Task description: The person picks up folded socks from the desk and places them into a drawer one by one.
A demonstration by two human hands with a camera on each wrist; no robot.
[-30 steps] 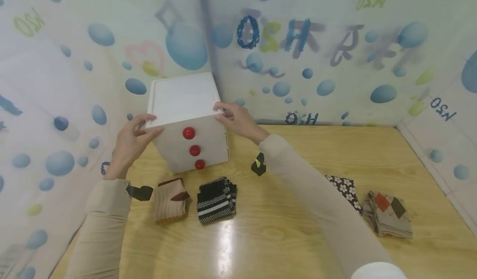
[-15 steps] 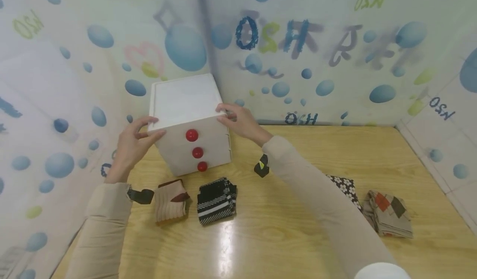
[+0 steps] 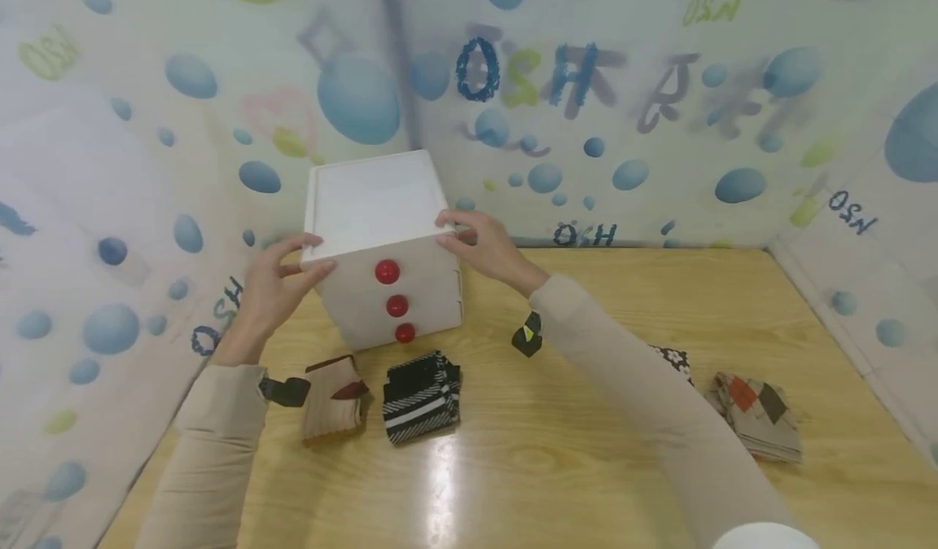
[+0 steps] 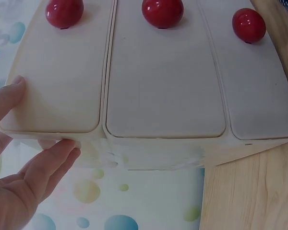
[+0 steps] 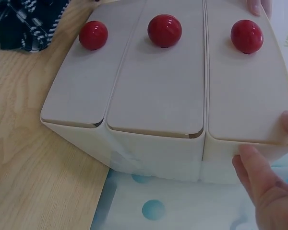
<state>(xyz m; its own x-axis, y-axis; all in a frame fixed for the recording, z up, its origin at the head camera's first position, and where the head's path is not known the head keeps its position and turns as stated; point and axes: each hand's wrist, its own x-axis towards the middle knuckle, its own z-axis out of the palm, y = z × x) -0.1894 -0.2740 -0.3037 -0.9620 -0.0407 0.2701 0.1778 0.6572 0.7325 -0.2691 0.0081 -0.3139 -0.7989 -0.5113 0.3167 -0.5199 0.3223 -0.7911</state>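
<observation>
Left hand [image 3: 274,290] and right hand [image 3: 495,248] each pinch an upper front corner of the white drawer box [image 3: 348,296], which stands between them on the worktop [image 3: 542,467], a folded striped cloth [image 3: 422,400] lying just before it.

Shows, left of centre, a white drawer unit [image 3: 381,231] standing on a wood-grain surface [image 3: 557,451], with three red knobs [image 3: 397,305] set one below another on its front face. Places the left grip [image 3: 274,288] at the front left top corner, with fingers on the top and thumb on the front; places the right grip [image 3: 493,248] likewise at the front right. Includes, just before the unit, a ribbed beige cloth [image 3: 333,406] beside a black-and-white striped cloth [image 3: 421,398]. Includes, at far right, a floral cloth [image 3: 676,362], partly hidden by the right sleeve [image 3: 637,402], near a diamond-patterned cloth [image 3: 765,419]. Has, behind, walls [image 3: 623,215] printed with blue bubbles [image 3: 359,99].
</observation>
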